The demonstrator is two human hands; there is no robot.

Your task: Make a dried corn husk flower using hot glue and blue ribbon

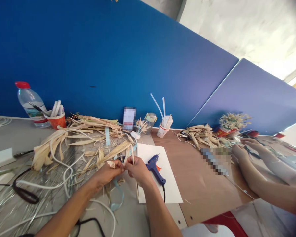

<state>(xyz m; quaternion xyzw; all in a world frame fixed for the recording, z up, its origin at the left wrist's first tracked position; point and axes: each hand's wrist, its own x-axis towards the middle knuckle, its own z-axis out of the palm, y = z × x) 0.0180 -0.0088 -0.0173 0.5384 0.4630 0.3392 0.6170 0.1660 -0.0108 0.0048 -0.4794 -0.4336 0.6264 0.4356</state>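
My left hand (110, 171) is closed, thumb and finger pinching a small pale piece of dried corn husk (111, 164). Fingertip to fingertip with it, my right hand (139, 171) is closed on a thin pale stick (132, 154), which stands above the fingers and shows again below them. What lies between the two sets of fingertips is too small to make out. Just right of my right hand, a blue hot glue gun (156, 169) rests on a white sheet (172, 191). Loose dried corn husks (96, 126) are piled behind and left of my hands.
White cords (71, 174) and clear thin strands cover the left side. At the back stand a water bottle (33, 102), an orange cup (56, 120), a phone (129, 118), a jar (150, 121) and a cup with glue sticks (162, 130). A co-worker's hands (244, 153) are at right.
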